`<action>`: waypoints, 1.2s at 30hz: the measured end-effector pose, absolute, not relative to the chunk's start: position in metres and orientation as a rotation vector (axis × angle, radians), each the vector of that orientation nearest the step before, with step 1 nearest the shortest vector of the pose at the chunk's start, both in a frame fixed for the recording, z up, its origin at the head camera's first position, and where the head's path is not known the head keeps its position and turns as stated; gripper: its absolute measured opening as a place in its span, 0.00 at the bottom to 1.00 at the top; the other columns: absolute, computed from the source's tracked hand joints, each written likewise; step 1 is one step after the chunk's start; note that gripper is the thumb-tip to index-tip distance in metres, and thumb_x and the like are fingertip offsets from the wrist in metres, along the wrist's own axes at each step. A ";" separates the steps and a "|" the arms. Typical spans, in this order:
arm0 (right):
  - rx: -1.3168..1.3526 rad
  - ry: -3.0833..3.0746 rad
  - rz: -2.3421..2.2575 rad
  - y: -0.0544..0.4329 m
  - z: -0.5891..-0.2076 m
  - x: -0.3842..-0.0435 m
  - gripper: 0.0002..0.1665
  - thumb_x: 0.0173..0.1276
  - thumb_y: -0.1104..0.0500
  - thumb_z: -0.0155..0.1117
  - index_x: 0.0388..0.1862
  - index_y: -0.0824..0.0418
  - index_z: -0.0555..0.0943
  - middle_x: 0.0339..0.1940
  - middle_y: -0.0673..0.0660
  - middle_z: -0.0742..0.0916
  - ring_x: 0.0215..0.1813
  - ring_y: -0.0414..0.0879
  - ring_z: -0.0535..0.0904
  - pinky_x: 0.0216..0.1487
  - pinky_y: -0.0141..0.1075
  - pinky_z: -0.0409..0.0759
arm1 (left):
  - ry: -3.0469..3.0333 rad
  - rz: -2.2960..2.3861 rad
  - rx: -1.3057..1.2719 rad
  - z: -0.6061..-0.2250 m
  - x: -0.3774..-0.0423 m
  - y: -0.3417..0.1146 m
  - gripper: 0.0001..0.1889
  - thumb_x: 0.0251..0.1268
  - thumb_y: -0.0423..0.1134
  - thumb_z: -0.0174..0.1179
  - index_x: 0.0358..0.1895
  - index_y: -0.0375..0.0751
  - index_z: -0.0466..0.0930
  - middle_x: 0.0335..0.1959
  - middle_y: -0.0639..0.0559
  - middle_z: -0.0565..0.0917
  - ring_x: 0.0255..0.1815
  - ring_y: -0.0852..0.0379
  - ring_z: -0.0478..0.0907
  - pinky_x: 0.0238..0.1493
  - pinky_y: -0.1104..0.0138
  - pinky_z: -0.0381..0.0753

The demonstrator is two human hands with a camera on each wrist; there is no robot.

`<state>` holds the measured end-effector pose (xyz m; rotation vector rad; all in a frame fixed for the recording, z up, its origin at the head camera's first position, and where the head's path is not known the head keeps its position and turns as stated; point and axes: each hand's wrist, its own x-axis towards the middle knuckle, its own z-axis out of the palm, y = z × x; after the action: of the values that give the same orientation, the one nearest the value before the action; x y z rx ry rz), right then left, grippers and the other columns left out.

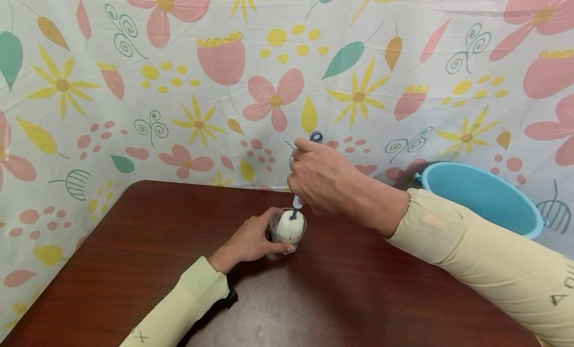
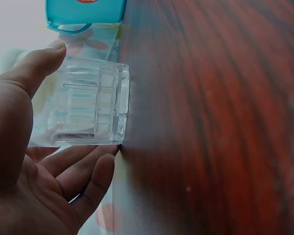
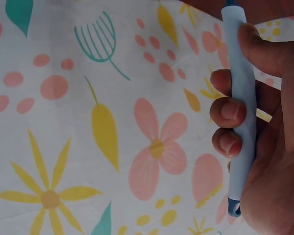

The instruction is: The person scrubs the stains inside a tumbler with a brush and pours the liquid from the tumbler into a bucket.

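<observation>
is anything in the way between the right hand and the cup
Only the brush that the right hand holds, its white head in the mouth of the cup. The left hand grips the cup's side; nothing else visible stands between.

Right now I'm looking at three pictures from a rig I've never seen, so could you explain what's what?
There's no machine, just a person working bare-handed. The wide picture comes from a head-worn camera; the other two come from one on each wrist. The left hand holds a clear cup on the dark table, with a rounded white thing inside. The right hand holds a tool by its pale handle, its dark lower end seemingly touching the white thing. Beyond the right sleeve is a blue bucket.
</observation>
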<state>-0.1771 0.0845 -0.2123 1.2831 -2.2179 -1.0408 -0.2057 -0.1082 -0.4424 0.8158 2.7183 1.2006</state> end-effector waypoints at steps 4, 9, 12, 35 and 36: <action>1.284 -2.219 -1.007 0.086 -0.214 -0.179 0.23 0.65 0.38 0.71 0.22 0.53 0.81 0.21 0.54 0.81 0.36 0.52 0.77 0.56 0.47 0.64 | 2.715 1.203 0.811 -0.442 -0.205 -0.108 0.44 0.54 0.63 0.80 0.73 0.59 0.70 0.54 0.63 0.86 0.54 0.66 0.83 0.56 0.63 0.82; 1.282 -2.204 -0.976 0.087 -0.216 -0.180 0.20 0.65 0.42 0.71 0.22 0.53 0.79 0.21 0.53 0.81 0.35 0.52 0.77 0.56 0.47 0.64 | 2.704 1.212 0.785 -0.442 -0.204 -0.109 0.45 0.53 0.64 0.80 0.74 0.58 0.70 0.54 0.62 0.87 0.54 0.66 0.83 0.57 0.62 0.82; 1.278 -2.194 -0.959 0.087 -0.218 -0.180 0.19 0.65 0.46 0.69 0.19 0.53 0.77 0.20 0.53 0.79 0.34 0.52 0.76 0.55 0.46 0.64 | 2.700 1.213 0.778 -0.441 -0.204 -0.109 0.46 0.53 0.64 0.80 0.74 0.58 0.70 0.54 0.63 0.87 0.54 0.66 0.83 0.56 0.62 0.82; 1.250 -2.158 -0.920 0.084 -0.224 -0.189 0.19 0.63 0.52 0.68 0.16 0.52 0.73 0.18 0.52 0.77 0.31 0.51 0.74 0.54 0.45 0.65 | 2.671 1.246 0.776 -0.442 -0.204 -0.108 0.45 0.54 0.63 0.80 0.74 0.57 0.69 0.48 0.65 0.87 0.46 0.67 0.84 0.51 0.64 0.83; 1.248 -2.159 -0.921 0.084 -0.225 -0.189 0.18 0.63 0.52 0.68 0.16 0.52 0.73 0.18 0.52 0.77 0.31 0.51 0.74 0.54 0.45 0.65 | 2.671 1.246 0.777 -0.442 -0.204 -0.109 0.45 0.54 0.63 0.80 0.74 0.57 0.69 0.48 0.65 0.87 0.46 0.67 0.84 0.51 0.64 0.83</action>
<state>-0.1892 0.0843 -0.2247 1.2481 -2.1593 -0.9207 -0.2036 -0.1085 -0.4422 0.7774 2.6708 1.2464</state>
